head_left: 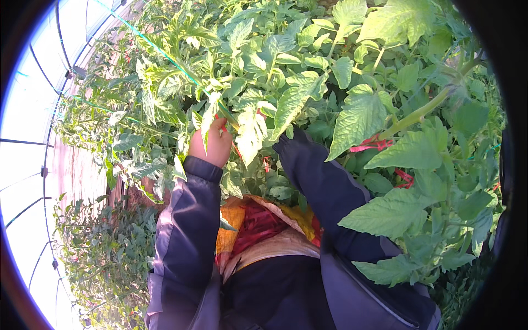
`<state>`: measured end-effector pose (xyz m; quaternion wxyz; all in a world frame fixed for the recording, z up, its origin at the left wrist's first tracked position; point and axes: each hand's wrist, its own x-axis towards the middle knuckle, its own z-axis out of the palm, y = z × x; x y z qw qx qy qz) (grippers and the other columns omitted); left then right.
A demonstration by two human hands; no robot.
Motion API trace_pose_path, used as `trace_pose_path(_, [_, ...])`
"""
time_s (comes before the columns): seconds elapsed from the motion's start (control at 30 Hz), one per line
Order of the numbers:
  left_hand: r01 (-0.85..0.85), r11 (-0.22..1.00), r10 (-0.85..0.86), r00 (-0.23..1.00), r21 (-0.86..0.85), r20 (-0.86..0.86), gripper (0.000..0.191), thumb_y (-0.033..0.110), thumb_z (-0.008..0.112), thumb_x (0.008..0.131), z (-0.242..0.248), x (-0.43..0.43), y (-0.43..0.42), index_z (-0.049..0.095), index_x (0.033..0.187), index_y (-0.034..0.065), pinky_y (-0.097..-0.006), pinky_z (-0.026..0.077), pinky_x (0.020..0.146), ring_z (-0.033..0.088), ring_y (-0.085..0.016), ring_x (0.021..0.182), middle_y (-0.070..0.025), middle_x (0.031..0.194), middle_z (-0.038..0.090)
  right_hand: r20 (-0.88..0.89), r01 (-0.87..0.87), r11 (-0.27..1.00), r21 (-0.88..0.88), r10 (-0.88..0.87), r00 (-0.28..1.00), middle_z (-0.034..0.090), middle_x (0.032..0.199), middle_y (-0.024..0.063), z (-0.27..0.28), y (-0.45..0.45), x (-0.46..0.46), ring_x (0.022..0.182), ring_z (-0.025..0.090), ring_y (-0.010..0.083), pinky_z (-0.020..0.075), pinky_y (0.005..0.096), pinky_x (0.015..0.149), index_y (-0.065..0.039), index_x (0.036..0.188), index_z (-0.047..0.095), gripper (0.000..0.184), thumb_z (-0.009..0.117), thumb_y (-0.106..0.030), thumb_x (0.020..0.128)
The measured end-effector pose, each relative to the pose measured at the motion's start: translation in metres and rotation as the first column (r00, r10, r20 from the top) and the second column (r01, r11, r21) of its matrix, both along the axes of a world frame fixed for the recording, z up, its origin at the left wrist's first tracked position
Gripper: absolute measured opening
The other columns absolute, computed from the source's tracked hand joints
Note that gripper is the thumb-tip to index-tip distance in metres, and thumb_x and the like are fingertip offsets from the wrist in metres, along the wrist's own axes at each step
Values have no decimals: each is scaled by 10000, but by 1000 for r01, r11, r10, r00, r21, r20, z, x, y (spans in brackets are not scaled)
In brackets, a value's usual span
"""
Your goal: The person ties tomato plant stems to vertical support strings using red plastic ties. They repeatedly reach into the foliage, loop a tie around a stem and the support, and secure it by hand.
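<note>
My left hand (211,142) is curled among the tomato leaves, with its fingers partly hidden by a drooping leaf (209,117). A thin red plastic strip (224,128) shows at its fingers and trails down to the right. Just beside that hand, a tomato stem (229,117) runs along a green twine (169,60). The dark right sleeve (305,165) reaches into the foliage, and leaves hide my right hand beyond its cuff. A broad tomato leaf (295,103) hangs in front of that spot.
At my waist, an open woven bag (232,220) holds many red strips (260,227). Red ties (371,143) circle a thick tomato stem (425,108) on the right. Greenhouse framing (44,165) and pale sheeting curve along the left. More plants (107,247) stand at lower left.
</note>
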<state>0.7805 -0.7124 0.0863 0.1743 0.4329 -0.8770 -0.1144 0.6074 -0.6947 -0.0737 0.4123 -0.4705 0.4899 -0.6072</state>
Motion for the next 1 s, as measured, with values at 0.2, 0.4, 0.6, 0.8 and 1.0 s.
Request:
trace_pose_path(0.2, [-20,970,-28,981,243,190,257,180,572,816,21,-8,-58,740,997,109,-405,538,738,678,-346,848,-155,907,708,-9,3,1000,16,-3,1000,661,1058,87,-2,-15,-6,956,614,190,492,318,818,-29,1114,624,257,602,-178,905])
trace_pose_path(0.4, [245,966,-253,961,81,108,273,327,670,792,-45,3,-122,723,971,128,-454,530,754,654,-389,883,-173,906,691,-6,-1,1000,25,1,1000,670,1021,74,0,-32,-14,920,621,167,501,300,784,-25,1094,637,264,667,-172,876])
trace_pose_path(0.6, [350,889,-259,916,295,-307,248,325,744,762,-108,-3,-146,735,825,86,-441,519,677,656,-361,749,-174,759,673,-5,-18,1000,14,18,1000,678,984,61,12,-43,-22,884,629,145,509,281,750,-22,1074,650,281,732,-165,846])
trace_pose_path(0.8, [85,911,-94,996,403,1,319,347,740,738,0,-23,-60,730,900,72,-443,517,677,655,-372,741,-172,800,688,7,-34,999,29,34,999,687,946,49,23,-33,-20,848,637,122,518,263,716,-18,1054,663,307,798,-159,817])
trace_pose_path(1.0, [158,950,-115,979,269,-170,312,356,792,657,-68,1,-78,727,725,58,-395,470,553,587,-323,549,-149,632,630,475,-455,870,192,323,819,674,904,55,8,-51,-43,619,573,112,465,261,527,-30,1248,563,424,659,-300,936])
